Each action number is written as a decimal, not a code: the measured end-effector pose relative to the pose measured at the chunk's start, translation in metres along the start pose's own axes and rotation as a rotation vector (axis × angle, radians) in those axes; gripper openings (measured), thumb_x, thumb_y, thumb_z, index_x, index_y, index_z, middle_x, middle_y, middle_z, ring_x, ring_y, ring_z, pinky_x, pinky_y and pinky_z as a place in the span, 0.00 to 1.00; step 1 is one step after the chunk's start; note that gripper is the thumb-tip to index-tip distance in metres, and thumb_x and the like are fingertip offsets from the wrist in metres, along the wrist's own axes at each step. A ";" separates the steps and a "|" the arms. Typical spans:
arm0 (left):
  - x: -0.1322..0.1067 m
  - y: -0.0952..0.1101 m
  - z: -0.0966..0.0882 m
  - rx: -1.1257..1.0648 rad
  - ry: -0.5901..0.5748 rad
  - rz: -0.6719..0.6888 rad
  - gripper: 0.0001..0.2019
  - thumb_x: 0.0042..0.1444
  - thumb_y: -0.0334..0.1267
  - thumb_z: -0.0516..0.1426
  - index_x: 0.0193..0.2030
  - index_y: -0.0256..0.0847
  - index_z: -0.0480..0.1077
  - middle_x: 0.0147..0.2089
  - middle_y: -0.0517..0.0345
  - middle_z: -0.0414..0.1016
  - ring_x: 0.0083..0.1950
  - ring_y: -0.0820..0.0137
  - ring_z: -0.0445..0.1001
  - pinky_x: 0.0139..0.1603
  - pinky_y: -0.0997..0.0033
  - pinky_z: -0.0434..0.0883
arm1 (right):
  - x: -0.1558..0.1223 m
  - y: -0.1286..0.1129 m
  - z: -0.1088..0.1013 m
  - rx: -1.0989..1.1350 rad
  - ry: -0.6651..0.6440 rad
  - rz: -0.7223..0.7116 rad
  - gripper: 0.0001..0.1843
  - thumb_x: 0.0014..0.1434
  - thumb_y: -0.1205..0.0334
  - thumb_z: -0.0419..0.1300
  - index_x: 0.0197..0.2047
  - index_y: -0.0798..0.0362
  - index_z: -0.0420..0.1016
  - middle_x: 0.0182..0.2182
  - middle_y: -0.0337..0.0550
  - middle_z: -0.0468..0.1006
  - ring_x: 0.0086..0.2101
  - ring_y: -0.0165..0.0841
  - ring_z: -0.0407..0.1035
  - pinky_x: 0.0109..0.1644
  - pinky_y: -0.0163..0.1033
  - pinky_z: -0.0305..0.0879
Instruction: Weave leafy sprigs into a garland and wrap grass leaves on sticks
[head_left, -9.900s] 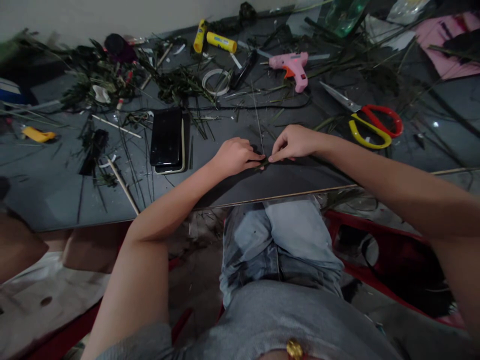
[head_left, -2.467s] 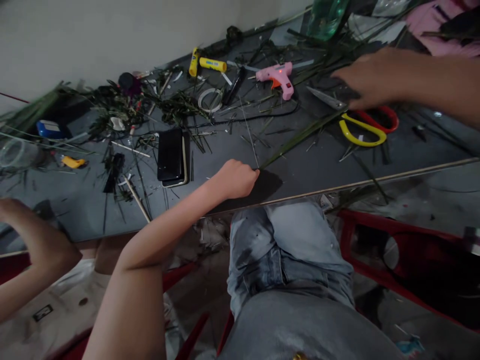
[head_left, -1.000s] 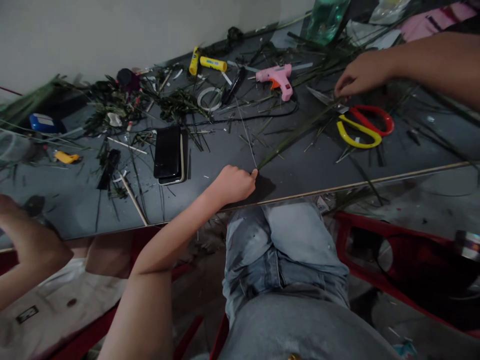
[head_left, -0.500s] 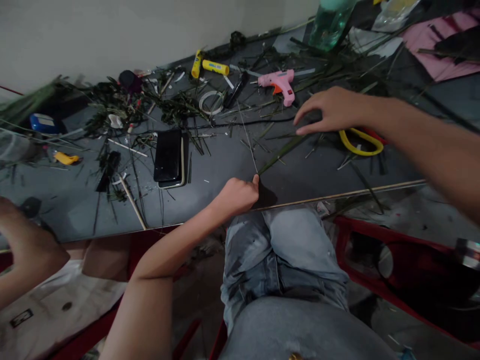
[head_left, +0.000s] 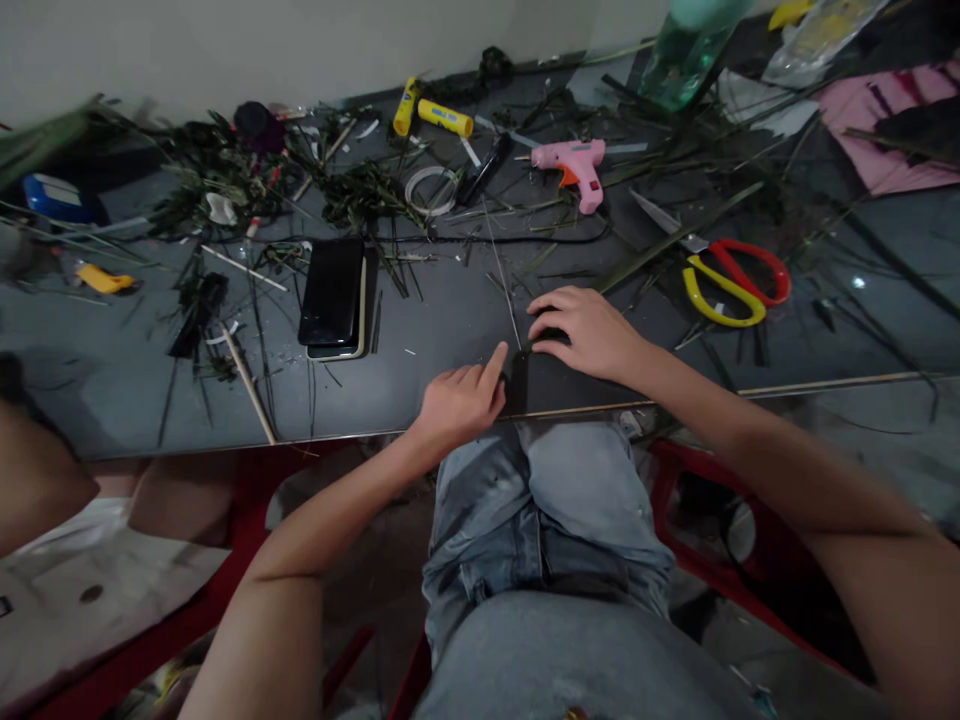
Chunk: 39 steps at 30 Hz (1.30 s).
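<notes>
My left hand (head_left: 463, 397) rests at the table's front edge, index finger stretched out and the other fingers curled loosely. Its fingertip is just left of the lower end of a thin pale wire or stick (head_left: 501, 270) lying on the table. Close to that same end, on the right, my right hand (head_left: 581, 332) is palm down with its fingers bent and apart. From behind the right hand a long green leaf strip (head_left: 667, 247) runs up to the right. Whether the right fingertips touch the strip or the wire, I cannot tell.
Scissors (head_left: 724, 282) with red and yellow handles lie right of my hands. Behind are a pink glue gun (head_left: 570, 165), yellow glue sticks (head_left: 445, 118) and a tape roll (head_left: 430, 192). Stacked phones (head_left: 332, 295) lie left. Leaf scraps are scattered about; another person's arm (head_left: 37, 460) is far left.
My right hand has moved left and toward me, from near the scissors to beside my left hand. The left index finger has straightened. The view has shifted slightly.
</notes>
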<state>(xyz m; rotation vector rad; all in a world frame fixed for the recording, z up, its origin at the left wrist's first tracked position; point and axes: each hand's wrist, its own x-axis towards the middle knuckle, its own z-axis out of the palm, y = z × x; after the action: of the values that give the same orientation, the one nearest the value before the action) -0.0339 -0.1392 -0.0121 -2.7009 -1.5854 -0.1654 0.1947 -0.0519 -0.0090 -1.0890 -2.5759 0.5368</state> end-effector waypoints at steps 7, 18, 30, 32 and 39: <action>0.013 -0.009 -0.018 -0.560 0.065 -0.230 0.22 0.63 0.45 0.57 0.60 0.35 0.72 0.49 0.48 0.83 0.45 0.68 0.80 0.41 0.71 0.74 | -0.005 -0.014 -0.010 0.076 0.025 -0.024 0.05 0.61 0.63 0.61 0.34 0.51 0.77 0.50 0.49 0.78 0.51 0.45 0.72 0.57 0.53 0.68; 0.049 -0.003 -0.023 -0.939 -0.039 -0.222 0.10 0.61 0.35 0.58 0.42 0.36 0.81 0.38 0.55 0.84 0.35 0.74 0.77 0.36 0.75 0.69 | -0.012 -0.025 -0.018 0.135 0.112 -0.027 0.05 0.63 0.60 0.58 0.41 0.48 0.74 0.50 0.48 0.79 0.52 0.43 0.73 0.57 0.51 0.69; 0.054 -0.027 -0.027 -1.259 -0.008 -0.056 0.14 0.57 0.46 0.65 0.39 0.36 0.82 0.38 0.50 0.85 0.39 0.70 0.82 0.42 0.70 0.78 | -0.035 0.033 -0.049 -0.541 0.624 -0.225 0.11 0.68 0.59 0.58 0.52 0.53 0.72 0.46 0.50 0.81 0.48 0.42 0.76 0.53 0.47 0.71; 0.074 -0.035 -0.032 -1.315 0.090 -0.022 0.14 0.55 0.49 0.67 0.38 0.39 0.83 0.36 0.54 0.85 0.38 0.70 0.81 0.42 0.70 0.78 | -0.027 0.037 -0.068 -0.600 0.633 -0.262 0.12 0.70 0.56 0.57 0.52 0.53 0.71 0.46 0.48 0.81 0.48 0.40 0.77 0.52 0.46 0.72; 0.141 -0.050 -0.008 -1.659 0.180 -0.028 0.14 0.47 0.50 0.72 0.35 0.44 0.83 0.30 0.61 0.82 0.30 0.76 0.77 0.36 0.73 0.76 | -0.003 0.075 -0.114 -0.760 0.361 0.022 0.23 0.75 0.55 0.43 0.55 0.59 0.73 0.50 0.57 0.79 0.51 0.40 0.74 0.52 0.45 0.69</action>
<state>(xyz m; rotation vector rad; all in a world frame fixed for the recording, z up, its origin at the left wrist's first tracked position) -0.0100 0.0075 0.0071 -3.1193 -1.7042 -2.6111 0.2898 0.0195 0.0579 -1.2695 -2.4603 -0.6452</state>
